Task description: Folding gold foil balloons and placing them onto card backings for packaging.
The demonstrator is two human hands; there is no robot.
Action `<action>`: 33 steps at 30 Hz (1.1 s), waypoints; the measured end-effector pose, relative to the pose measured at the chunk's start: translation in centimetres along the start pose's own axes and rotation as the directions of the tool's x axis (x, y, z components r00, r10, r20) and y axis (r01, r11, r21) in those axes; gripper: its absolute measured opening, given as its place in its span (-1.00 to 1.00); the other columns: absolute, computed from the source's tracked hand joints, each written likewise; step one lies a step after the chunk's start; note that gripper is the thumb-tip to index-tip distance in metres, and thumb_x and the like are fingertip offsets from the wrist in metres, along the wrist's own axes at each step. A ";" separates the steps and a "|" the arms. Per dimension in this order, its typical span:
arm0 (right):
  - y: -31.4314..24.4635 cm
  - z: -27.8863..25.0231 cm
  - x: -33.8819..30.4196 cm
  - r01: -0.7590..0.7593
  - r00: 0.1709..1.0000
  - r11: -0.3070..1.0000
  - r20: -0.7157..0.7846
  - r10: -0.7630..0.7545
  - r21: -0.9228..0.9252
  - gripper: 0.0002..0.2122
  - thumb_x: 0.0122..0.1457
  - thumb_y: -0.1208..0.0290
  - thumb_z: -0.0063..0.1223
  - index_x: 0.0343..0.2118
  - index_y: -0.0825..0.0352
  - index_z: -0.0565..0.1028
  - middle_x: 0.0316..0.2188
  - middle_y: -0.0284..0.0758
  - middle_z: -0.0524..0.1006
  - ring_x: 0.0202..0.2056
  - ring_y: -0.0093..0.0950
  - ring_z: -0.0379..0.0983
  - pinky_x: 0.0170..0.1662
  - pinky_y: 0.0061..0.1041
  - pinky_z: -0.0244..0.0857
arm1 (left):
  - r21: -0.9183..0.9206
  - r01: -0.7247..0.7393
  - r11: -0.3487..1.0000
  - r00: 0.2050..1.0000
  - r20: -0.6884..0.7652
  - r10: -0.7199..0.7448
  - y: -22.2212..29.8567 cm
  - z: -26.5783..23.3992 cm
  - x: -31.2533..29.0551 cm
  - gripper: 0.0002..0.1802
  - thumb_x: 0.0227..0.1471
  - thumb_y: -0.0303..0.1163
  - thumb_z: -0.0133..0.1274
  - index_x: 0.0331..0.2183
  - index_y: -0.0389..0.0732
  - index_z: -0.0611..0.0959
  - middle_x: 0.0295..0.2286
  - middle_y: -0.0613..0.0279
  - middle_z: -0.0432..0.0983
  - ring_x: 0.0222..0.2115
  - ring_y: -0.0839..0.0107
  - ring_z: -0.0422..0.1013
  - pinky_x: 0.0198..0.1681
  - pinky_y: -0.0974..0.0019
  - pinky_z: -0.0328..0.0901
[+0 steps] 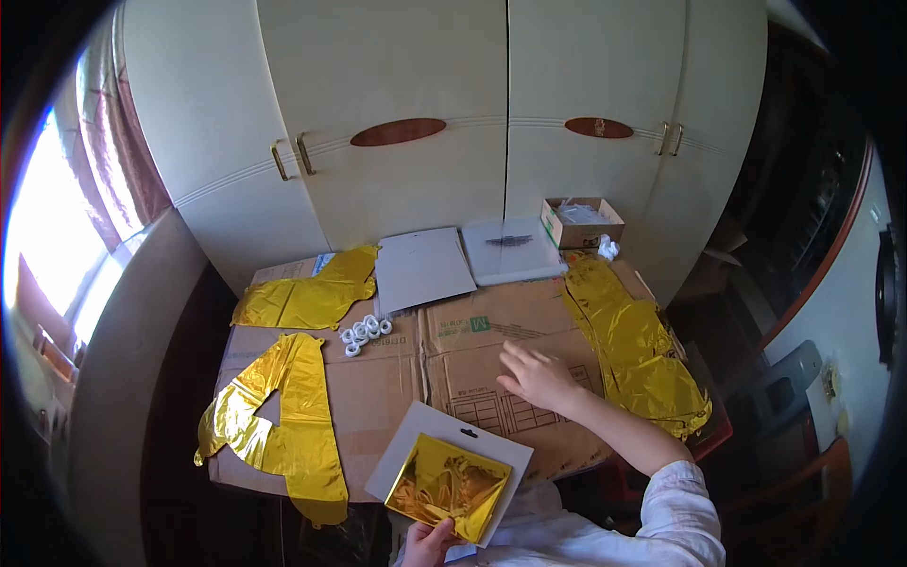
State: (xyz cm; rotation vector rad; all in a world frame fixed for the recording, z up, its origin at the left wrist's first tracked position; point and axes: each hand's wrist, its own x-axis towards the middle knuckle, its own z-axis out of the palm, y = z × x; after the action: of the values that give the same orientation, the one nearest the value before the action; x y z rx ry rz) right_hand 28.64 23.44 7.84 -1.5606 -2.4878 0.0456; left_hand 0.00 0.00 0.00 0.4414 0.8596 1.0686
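Observation:
My left hand (430, 545) pinches the lower edge of a pale hang card (402, 444) with a folded gold foil balloon (444, 482) lying flat on its face. The card is tilted at the table's near edge, close to my body. My right hand (536, 375) hovers over or rests on the cardboard at the middle right; which of the two I cannot tell. Its fingers are loosely stretched, with nothing visible in them. Flat gold foil balloons lie around: an A-like one (316, 425) at left, another (321, 295) behind it, and a crumpled one (633, 350) at right.
Flattened brown cardboard (378, 383) covers the table. Several small white rolls (364, 333) sit left of centre. Behind them lie a grey-white sheet (423, 269) and a white tray-like piece (510, 255). A small box (583, 227) stands back right, before a pale cupboard (406, 189).

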 end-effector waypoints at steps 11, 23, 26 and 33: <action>-3.5 4.3 -4.2 0.075 0.962 0.921 -0.215 -0.168 -0.382 -0.65 -0.02 0.20 0.12 -0.25 0.37 0.57 -0.14 -0.22 0.55 -0.10 -0.36 0.50 -0.26 -0.36 0.50 | -0.046 -0.169 0.985 0.982 -0.098 0.164 2.6 2.7 -0.6 -0.84 0.20 -0.43 -0.03 -0.20 -0.27 0.54 -0.31 0.17 0.58 -0.35 0.35 0.55 -0.31 0.24 0.48; -7.8 2.5 -6.8 0.035 0.940 0.968 -0.321 -0.117 -0.250 -0.70 -0.01 0.28 0.17 -0.20 0.25 0.57 -0.14 -0.33 0.55 -0.10 -0.37 0.46 -0.21 -0.38 0.42 | 0.103 -0.184 0.977 0.958 -0.203 0.202 2.1 2.2 -0.7 -0.79 0.21 -0.41 -0.05 -0.16 -0.31 0.51 -0.28 0.11 0.58 -0.33 0.34 0.56 -0.30 0.28 0.49; -8.1 2.6 -6.7 0.052 0.945 0.995 -0.317 -0.076 -0.084 -0.75 -0.01 0.37 0.19 -0.22 0.25 0.58 -0.16 -0.38 0.55 -0.12 -0.40 0.45 -0.24 -0.42 0.42 | 0.127 -0.176 0.976 0.960 -0.198 0.199 2.1 1.7 -0.4 -0.79 0.21 -0.41 -0.05 -0.16 -0.32 0.51 -0.28 0.11 0.58 -0.34 0.36 0.56 -0.32 0.31 0.49; -7.0 1.9 -6.4 -0.053 0.977 0.867 -0.152 0.147 0.496 -0.85 0.01 0.43 0.22 -0.32 0.29 0.63 -0.38 -0.29 0.57 -0.38 -0.32 0.52 -0.31 -0.42 0.41 | 0.146 -0.138 0.980 0.969 -0.184 0.164 2.2 1.6 -0.6 -0.77 0.22 -0.41 -0.06 -0.16 -0.35 0.51 -0.28 0.09 0.58 -0.33 0.36 0.56 -0.29 0.30 0.50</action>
State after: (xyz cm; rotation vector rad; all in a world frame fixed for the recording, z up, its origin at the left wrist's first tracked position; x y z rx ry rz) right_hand 24.80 14.84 5.93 -1.3944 -2.0330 0.4871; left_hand -0.09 0.55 2.73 0.5251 1.0891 1.2144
